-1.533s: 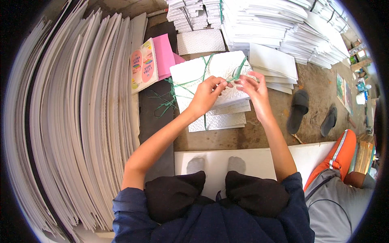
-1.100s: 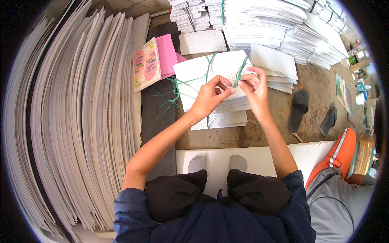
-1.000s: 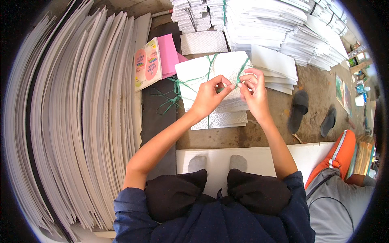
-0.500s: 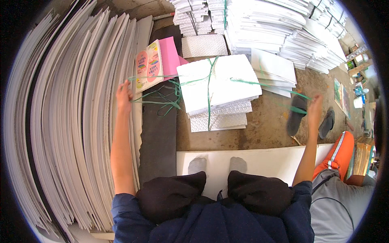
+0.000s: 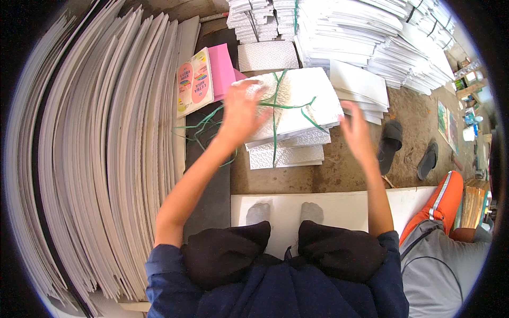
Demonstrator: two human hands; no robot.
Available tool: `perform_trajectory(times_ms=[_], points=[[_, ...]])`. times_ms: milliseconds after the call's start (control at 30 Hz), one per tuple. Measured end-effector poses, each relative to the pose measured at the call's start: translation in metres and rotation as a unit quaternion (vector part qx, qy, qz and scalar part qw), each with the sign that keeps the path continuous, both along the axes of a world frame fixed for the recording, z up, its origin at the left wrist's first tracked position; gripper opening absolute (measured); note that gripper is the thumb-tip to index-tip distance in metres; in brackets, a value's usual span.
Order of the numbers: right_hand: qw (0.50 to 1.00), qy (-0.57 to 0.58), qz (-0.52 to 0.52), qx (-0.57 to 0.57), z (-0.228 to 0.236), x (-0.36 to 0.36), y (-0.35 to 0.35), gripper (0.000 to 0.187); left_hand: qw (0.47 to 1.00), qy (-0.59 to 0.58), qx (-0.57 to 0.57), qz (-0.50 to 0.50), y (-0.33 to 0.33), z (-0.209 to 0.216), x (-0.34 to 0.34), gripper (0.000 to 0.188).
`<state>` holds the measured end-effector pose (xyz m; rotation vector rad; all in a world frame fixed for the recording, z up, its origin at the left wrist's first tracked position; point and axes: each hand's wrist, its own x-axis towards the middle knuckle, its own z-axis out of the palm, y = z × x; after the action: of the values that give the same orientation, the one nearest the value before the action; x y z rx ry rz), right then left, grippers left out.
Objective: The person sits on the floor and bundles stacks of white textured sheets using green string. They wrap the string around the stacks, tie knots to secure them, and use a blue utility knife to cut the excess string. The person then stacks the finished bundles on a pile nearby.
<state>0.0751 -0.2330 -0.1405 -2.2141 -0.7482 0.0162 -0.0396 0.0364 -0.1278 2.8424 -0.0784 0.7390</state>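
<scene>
In front of me stands a stack of white textured sheets [image 5: 302, 87], its upper part slightly offset from the sheets below. Green plastic twine [image 5: 274, 127] runs over it from front to back, and another strand crosses sideways with a loose end lying on top. My left hand [image 5: 238, 114], somewhat blurred, reaches over the stack's left edge with its fingers apart. At the right edge is my right hand [image 5: 358, 132], fingers parted and close to the sheets' side; whether it touches them I cannot tell. Loose twine trails beside my left wrist.
Tall upright sheets [image 5: 106, 159] line the left side. A printed card piece [image 5: 195, 82] leans there by a pink sheet [image 5: 220, 69]. White stacks [image 5: 344, 32] fill the back. Black slippers [image 5: 391, 146] lie right. A person in orange trousers [image 5: 437, 201] sits close at right.
Both hands have come inward from wide apart to the stack's two sides. The twine pulled out sideways has been let go on the right and now lies slack across the top.
</scene>
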Motion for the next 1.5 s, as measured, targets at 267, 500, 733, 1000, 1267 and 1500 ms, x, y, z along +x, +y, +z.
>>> perform_trajectory(times_ms=[267,500,733,1000,1267,1500], points=[[0.962,0.174,0.143,0.153,-0.011,-0.02,0.053,0.033,0.981,0.081,-0.157,-0.082,-0.041,-0.015,0.03,0.023],[0.947,0.249,0.128,0.16,0.04,-0.016,0.024,0.028,0.873,0.044,-0.485,-0.024,-0.005,0.017,0.006,0.035],[0.942,0.27,0.196,0.038,0.038,-0.009,0.01,0.016,0.869,-0.004,-0.491,0.055,0.016,0.008,-0.034,0.037],[0.926,0.319,0.09,-0.18,-0.042,0.029,-0.1,0.015,0.902,0.14,-0.306,0.27,0.101,-0.072,-0.166,0.027],[0.961,0.229,0.123,0.091,-0.006,-0.011,0.029,0.018,0.938,-0.008,-0.291,0.186,0.071,-0.041,-0.1,0.019],[0.866,0.406,0.165,0.24,-0.02,-0.044,0.127,0.035,0.966,0.016,-0.256,-0.03,0.024,-0.029,-0.038,0.034]])
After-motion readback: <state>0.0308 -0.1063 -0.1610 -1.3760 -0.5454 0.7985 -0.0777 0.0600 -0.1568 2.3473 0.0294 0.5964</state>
